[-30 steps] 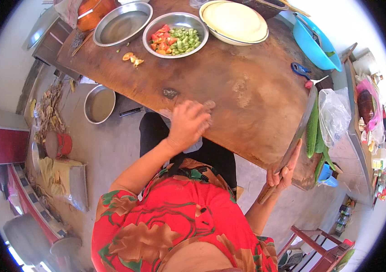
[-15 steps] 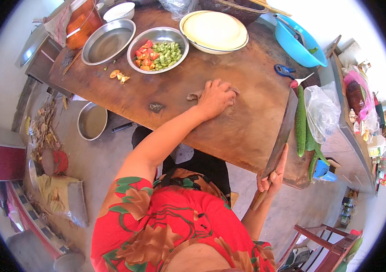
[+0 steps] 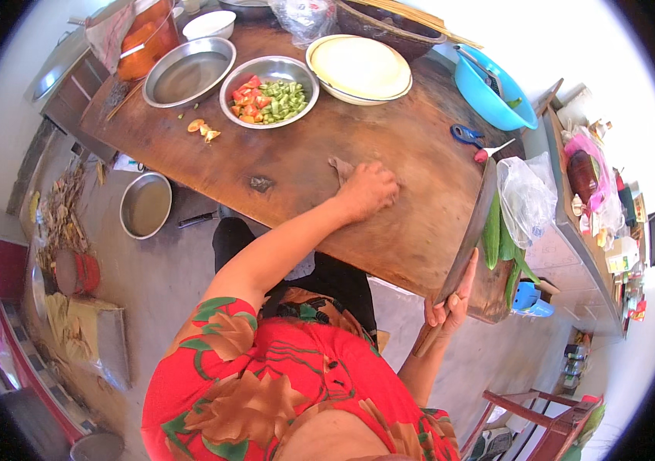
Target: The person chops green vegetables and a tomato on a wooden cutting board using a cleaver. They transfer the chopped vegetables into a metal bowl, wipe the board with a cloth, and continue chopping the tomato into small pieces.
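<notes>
My left hand (image 3: 371, 188) is closed over a brownish-grey rag (image 3: 340, 170), pressed on the wooden tabletop (image 3: 304, 161); part of the rag sticks out past the fingers. In my right hand (image 3: 447, 309), at the table's right front edge, is the handle of a broad-bladed knife (image 3: 469, 235), its blade pointing away from me. Long green cucumbers (image 3: 493, 238) lie just right of the blade, beside a clear plastic bag (image 3: 526, 198). A metal bowl (image 3: 297, 121) of cut tomatoes and chopped green pieces stands farther back.
A metal basin (image 3: 164, 98) and a covered pale bowl (image 3: 360, 65) stand along the back. Orange scraps (image 3: 203, 131) lie left. At right are a blue-handled tool (image 3: 466, 136), a small red-and-white vegetable (image 3: 484, 154) and a blue basin (image 3: 489, 96). Another metal bowl (image 3: 146, 204) is below the table.
My left hand has turned on the tabletop and curled tighter, and more of the rag shows at its left. My right hand still holds the knife; the whole view has shifted slightly.
</notes>
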A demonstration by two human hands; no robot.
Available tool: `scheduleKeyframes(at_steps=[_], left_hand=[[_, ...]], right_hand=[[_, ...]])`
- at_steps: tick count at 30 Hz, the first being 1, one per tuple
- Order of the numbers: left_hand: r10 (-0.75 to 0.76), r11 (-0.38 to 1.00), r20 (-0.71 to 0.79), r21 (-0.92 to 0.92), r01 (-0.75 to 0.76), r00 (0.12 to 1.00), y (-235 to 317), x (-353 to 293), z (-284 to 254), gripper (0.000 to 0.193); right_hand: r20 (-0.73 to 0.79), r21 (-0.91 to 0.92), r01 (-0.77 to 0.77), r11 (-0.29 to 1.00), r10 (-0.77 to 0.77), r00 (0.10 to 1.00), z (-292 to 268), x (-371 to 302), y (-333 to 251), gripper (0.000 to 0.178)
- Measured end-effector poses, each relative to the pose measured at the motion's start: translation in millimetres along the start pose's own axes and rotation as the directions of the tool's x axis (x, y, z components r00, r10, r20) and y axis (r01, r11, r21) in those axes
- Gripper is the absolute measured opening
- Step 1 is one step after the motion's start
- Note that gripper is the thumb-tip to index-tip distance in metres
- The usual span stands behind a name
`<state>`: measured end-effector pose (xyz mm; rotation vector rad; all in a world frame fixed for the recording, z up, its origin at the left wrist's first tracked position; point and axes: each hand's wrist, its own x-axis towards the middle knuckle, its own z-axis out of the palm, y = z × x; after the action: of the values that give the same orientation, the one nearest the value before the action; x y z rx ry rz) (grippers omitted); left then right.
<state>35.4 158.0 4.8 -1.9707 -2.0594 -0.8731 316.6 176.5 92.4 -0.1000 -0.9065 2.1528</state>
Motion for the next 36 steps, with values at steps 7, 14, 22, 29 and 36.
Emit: scheduleKeyframes(at_steps=[7, 14, 22, 29, 36], left_hand=[[0.112, 0.989, -0.055, -0.091, -0.117, 0.992, 49, -68, -35, 0.021], [-0.069, 0.998, -0.065, 0.004, 0.070, 0.995, 32, -133, -91, 0.027], [-0.325, 0.893, -0.321, 0.206, 0.401, 0.889, -48, -195, -143, 0.026], [-0.382, 0.732, -0.584, 0.282, 0.620, 0.717, -113, -232, -177, 0.023], [-0.552, 0.516, -0.623, 0.267, 0.814, 0.554, -188, -239, -203, 0.024]], right_hand=[[0.083, 0.019, -0.063, 0.998, 0.061, 0.995, -9, 0, 5, 0.101], [0.105, 0.078, -0.108, 0.991, 0.099, 0.989, -4, 5, 13, 0.104], [0.146, 0.055, -0.160, 0.986, 0.151, 0.978, 9, 13, 27, 0.100], [0.193, 0.022, -0.197, 0.980, 0.189, 0.963, 19, 21, 32, 0.101], [0.211, 0.036, -0.194, 0.980, 0.182, 0.960, 24, 21, 35, 0.097]])
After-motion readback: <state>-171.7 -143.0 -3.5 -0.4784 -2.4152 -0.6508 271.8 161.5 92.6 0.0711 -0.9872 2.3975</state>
